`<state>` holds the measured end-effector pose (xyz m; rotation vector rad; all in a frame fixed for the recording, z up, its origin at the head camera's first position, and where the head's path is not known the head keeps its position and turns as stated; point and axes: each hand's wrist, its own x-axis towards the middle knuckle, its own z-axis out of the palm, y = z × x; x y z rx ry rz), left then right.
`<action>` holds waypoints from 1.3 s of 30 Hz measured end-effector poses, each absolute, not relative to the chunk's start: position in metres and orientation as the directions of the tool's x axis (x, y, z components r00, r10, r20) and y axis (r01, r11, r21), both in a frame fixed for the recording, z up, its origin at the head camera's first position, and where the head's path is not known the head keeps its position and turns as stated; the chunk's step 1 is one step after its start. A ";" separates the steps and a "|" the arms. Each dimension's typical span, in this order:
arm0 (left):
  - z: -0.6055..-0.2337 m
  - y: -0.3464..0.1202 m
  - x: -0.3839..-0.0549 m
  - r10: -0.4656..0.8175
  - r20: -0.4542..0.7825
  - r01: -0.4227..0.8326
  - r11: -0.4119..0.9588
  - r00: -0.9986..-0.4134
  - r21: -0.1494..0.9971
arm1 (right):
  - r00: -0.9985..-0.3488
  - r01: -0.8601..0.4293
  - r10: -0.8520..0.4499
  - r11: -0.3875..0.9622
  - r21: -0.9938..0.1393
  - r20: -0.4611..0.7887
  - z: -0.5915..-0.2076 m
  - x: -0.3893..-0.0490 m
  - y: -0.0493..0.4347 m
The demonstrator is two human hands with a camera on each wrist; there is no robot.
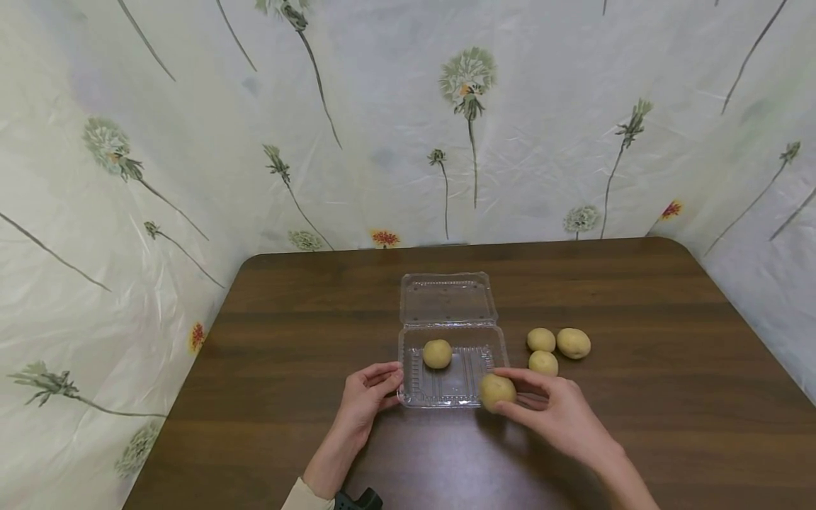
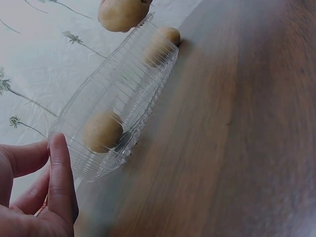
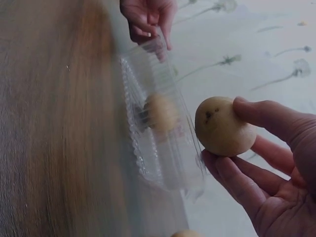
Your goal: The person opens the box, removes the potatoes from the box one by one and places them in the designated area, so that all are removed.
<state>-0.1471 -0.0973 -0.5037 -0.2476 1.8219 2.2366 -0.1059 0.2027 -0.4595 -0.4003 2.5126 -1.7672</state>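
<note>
A clear plastic clamshell container [image 1: 449, 375] stands on the table with its lid [image 1: 448, 301] folded back, away from me. One potato [image 1: 437, 354] lies in its base, toward the left. My left hand [image 1: 366, 400] pinches the container's left rim between thumb and fingers, as the left wrist view also shows. Another potato [image 3: 224, 126], with small dark spots, is gripped between the thumb and fingers of my right hand [image 1: 561, 414]. That potato is raised by the container's front right corner, and it hides this corner in the head view.
Three more potatoes lie grouped on the table right of the container: one at the back left [image 1: 540, 339], one at the right [image 1: 574, 343] and one in front [image 1: 543, 363]. The dark wooden table [image 1: 306, 333] meets a flower-printed sheet [image 1: 382, 142] at its back and sides.
</note>
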 end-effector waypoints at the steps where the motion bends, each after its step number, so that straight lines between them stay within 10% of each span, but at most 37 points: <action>1: -0.504 -0.097 -0.147 0.085 -0.283 -0.295 -0.191 -0.955 0.936 | -0.966 -0.185 -0.231 0.319 -0.930 0.113 -0.459 -0.105 0.204; 39: -0.503 -0.098 -0.146 0.093 -0.286 -0.300 -0.210 -0.954 0.931 | -0.991 -0.125 -0.091 0.409 -0.904 0.096 -0.460 -0.091 0.245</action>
